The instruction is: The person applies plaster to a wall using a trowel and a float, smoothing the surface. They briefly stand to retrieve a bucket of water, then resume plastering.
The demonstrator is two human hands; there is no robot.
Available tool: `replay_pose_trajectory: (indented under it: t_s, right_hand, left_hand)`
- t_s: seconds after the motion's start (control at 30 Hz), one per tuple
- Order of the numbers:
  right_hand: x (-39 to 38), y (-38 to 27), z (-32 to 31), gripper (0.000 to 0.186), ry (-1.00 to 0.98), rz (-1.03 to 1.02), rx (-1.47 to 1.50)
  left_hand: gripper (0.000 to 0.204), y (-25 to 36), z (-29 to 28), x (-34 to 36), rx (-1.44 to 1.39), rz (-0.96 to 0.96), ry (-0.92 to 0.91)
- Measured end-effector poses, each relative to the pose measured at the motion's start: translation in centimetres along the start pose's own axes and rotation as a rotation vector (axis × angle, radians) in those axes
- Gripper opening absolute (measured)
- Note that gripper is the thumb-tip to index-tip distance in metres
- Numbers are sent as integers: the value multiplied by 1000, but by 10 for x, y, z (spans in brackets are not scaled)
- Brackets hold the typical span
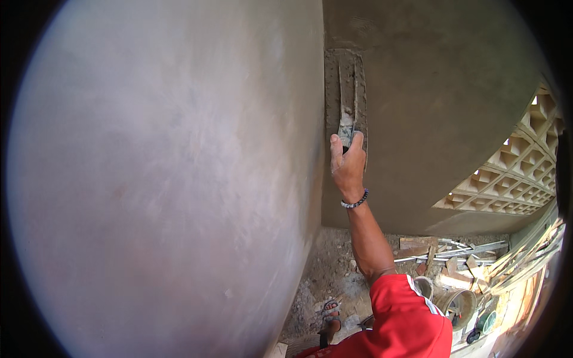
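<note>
My right hand (348, 161) is closed around the handle of a plastering trowel (332, 95). Its long rectangular blade is coated with grey mortar and stands upright, against the brown-grey plastered wall (430, 119). The blade's left edge runs along the inside corner, where this wall meets a smooth, paler wall (179, 149). A beaded bracelet (355, 200) circles my right wrist, and a red sleeve covers the upper arm. My left hand is out of view.
Patterned openwork vent blocks (513, 164) fill an opening at the right. Below lie wood scraps and strips (459, 256) on a rubble-strewn floor (334, 256). A bucket (462, 307) stands beside my sleeve at the lower right. My sandalled foot (331, 310) shows near the pale wall's base.
</note>
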State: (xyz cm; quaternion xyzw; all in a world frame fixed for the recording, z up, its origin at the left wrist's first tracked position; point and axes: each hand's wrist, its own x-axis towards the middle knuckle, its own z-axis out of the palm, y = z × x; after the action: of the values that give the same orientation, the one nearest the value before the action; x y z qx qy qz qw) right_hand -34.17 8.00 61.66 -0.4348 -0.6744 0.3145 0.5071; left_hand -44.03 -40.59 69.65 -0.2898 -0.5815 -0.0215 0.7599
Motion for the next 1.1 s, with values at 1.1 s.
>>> replay_pose_trajectory:
  t_s: [1.1]
  right_hand:
    - [-78, 126, 41, 46, 37, 113, -117]
  left_hand:
    - [32, 3, -31, -3, 94, -45, -64]
